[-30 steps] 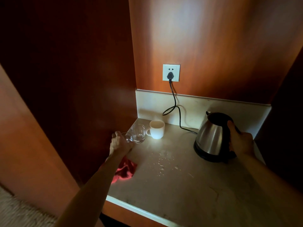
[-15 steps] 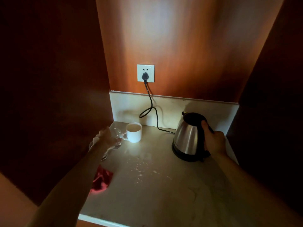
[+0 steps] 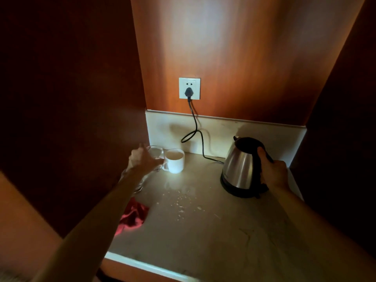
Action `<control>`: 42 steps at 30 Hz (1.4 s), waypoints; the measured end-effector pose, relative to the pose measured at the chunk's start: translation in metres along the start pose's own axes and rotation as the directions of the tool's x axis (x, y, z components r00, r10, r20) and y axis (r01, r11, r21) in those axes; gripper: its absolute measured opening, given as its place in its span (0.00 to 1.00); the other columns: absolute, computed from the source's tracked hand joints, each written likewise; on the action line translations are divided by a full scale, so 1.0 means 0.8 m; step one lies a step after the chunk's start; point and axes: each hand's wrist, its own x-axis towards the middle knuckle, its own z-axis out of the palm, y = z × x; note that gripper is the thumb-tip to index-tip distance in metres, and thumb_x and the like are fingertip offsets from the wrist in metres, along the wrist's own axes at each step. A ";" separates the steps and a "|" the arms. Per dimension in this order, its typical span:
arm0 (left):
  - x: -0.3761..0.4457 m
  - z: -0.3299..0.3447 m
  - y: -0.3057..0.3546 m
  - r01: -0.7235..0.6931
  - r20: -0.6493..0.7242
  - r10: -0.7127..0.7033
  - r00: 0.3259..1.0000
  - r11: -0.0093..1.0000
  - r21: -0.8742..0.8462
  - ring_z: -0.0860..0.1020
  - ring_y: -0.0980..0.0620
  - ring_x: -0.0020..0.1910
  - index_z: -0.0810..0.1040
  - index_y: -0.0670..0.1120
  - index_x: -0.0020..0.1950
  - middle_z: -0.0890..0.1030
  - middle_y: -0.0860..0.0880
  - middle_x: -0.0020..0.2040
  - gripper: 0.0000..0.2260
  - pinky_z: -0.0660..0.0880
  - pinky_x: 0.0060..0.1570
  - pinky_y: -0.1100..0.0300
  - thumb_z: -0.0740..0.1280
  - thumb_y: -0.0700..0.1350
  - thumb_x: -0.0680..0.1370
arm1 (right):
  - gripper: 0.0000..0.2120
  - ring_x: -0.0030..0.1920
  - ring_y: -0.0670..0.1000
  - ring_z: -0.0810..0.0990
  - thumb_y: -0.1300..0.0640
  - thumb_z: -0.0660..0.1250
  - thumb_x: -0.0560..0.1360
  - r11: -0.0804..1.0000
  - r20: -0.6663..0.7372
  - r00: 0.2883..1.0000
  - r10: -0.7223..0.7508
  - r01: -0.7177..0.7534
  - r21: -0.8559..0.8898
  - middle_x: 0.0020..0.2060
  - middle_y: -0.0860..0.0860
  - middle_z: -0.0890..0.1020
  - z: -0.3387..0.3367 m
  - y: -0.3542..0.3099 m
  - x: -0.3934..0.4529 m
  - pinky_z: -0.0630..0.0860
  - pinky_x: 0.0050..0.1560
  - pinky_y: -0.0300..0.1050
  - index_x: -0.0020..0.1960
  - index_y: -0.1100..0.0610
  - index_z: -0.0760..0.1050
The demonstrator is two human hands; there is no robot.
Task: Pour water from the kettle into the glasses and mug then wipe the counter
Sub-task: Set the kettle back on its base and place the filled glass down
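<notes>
A steel kettle (image 3: 238,169) with a black lid and handle stands on its base at the back right of the stone counter (image 3: 213,231). My right hand (image 3: 272,171) is wrapped round its handle. A white mug (image 3: 176,162) sits at the back left. Just left of the mug is a clear glass (image 3: 155,154), and my left hand (image 3: 142,161) is closed on its side. A second clear glass (image 3: 140,184) stands nearer, partly hidden under my left wrist. A red cloth (image 3: 133,217) lies crumpled at the counter's left edge. Water drops (image 3: 181,202) are scattered mid-counter.
A black cord (image 3: 195,131) runs from the wall socket (image 3: 189,88) down behind the mug to the kettle base. Dark wooden walls close the niche on the left and right. The counter's white front edge (image 3: 146,267) is near me.
My left hand has moved from the nearer glass to the glass beside the mug. My right hand has stayed on the kettle handle. The camera has shifted left.
</notes>
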 end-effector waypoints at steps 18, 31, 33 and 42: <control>-0.149 0.115 0.035 -0.135 0.130 0.167 0.977 0.964 -0.230 0.77 0.52 0.58 0.72 0.46 0.67 0.79 0.49 0.60 0.40 0.76 0.60 0.55 0.78 0.60 0.61 | 0.29 0.32 0.56 0.79 0.35 0.69 0.76 1.000 0.038 0.999 -0.006 0.005 0.022 0.32 0.58 0.80 -0.006 -0.001 -0.007 0.76 0.32 0.45 0.37 0.62 0.75; -0.173 0.127 0.037 -0.111 0.042 0.122 0.992 0.974 -0.196 0.73 0.46 0.64 0.62 0.47 0.73 0.71 0.47 0.67 0.46 0.74 0.62 0.47 0.75 0.67 0.63 | 0.28 0.28 0.54 0.75 0.36 0.70 0.76 0.999 0.047 0.999 -0.016 0.013 0.050 0.29 0.56 0.76 -0.008 -0.002 -0.007 0.72 0.28 0.43 0.34 0.59 0.71; -0.174 0.130 0.038 -0.145 0.014 0.150 0.989 0.970 -0.193 0.75 0.48 0.62 0.65 0.47 0.71 0.73 0.48 0.65 0.40 0.74 0.59 0.52 0.76 0.63 0.66 | 0.28 0.28 0.54 0.75 0.36 0.70 0.76 0.999 0.049 0.999 -0.009 0.006 0.053 0.29 0.56 0.76 -0.009 -0.003 -0.008 0.73 0.29 0.44 0.34 0.59 0.72; -0.163 0.135 0.046 -0.147 0.040 0.159 0.986 0.966 -0.212 0.74 0.46 0.62 0.67 0.44 0.71 0.74 0.46 0.65 0.41 0.72 0.64 0.49 0.78 0.60 0.65 | 0.27 0.28 0.54 0.76 0.36 0.69 0.76 0.999 0.068 0.998 -0.007 0.004 0.046 0.29 0.55 0.76 -0.011 -0.002 -0.006 0.72 0.26 0.42 0.35 0.59 0.72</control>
